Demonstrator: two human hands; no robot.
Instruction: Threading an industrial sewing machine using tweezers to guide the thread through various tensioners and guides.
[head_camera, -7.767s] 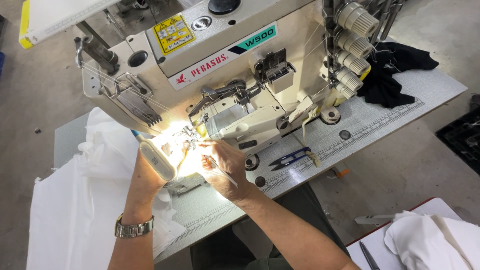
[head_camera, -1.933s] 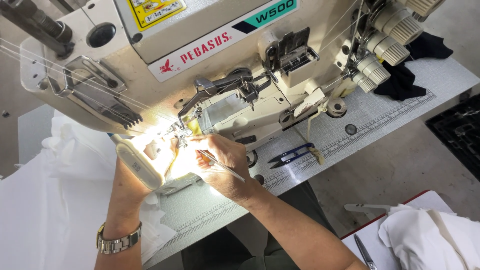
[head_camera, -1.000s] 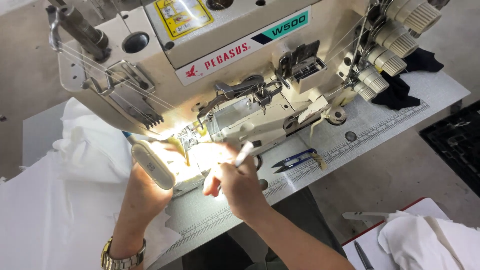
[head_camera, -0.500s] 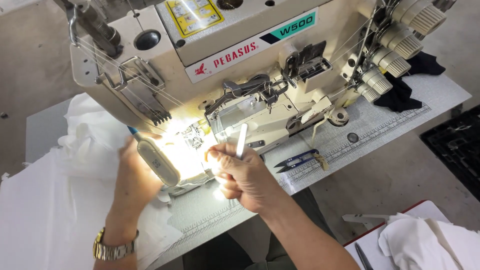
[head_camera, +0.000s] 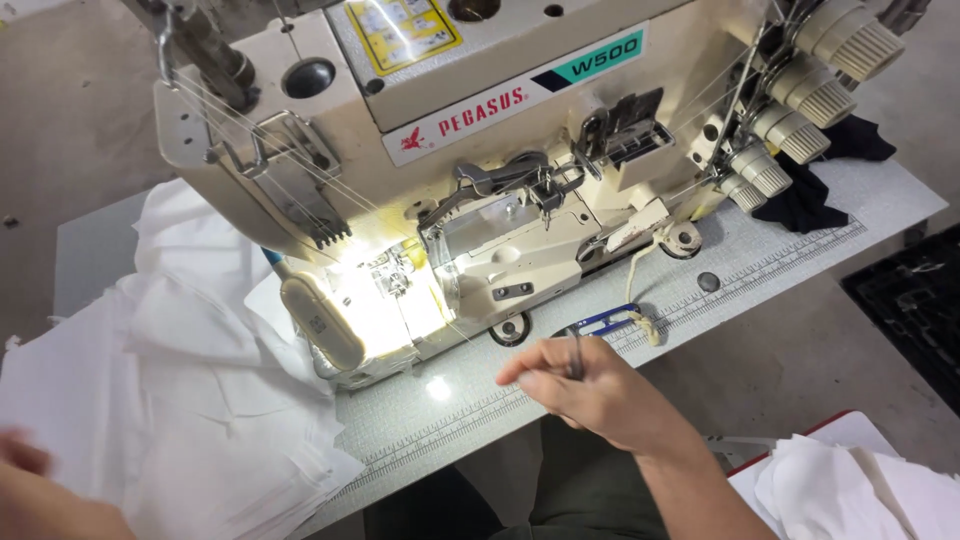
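Observation:
A cream industrial sewing machine (head_camera: 500, 150) stands on a grey table (head_camera: 760, 270), its needle area (head_camera: 385, 285) lit bright. My right hand (head_camera: 590, 390) hovers over the table's front edge, fingers pinched on thin metal tweezers (head_camera: 577, 352). Just beyond it lie blue thread snips (head_camera: 605, 320). My left hand (head_camera: 25, 465) is blurred at the lower left edge, over a heap of white fabric pieces (head_camera: 190, 390); whether it holds any cloth I cannot tell.
Several thread tension knobs (head_camera: 800, 110) stick out at the machine's right. A black cloth (head_camera: 810, 195) lies behind them. More white fabric (head_camera: 860, 490) rests on a red-edged surface at the lower right. A ruler strip (head_camera: 760, 275) runs along the table.
My right hand has pulled back from the needle area toward the table's front edge, tweezers still in it. My left hand has left the machine and swung down-left over the white fabric.

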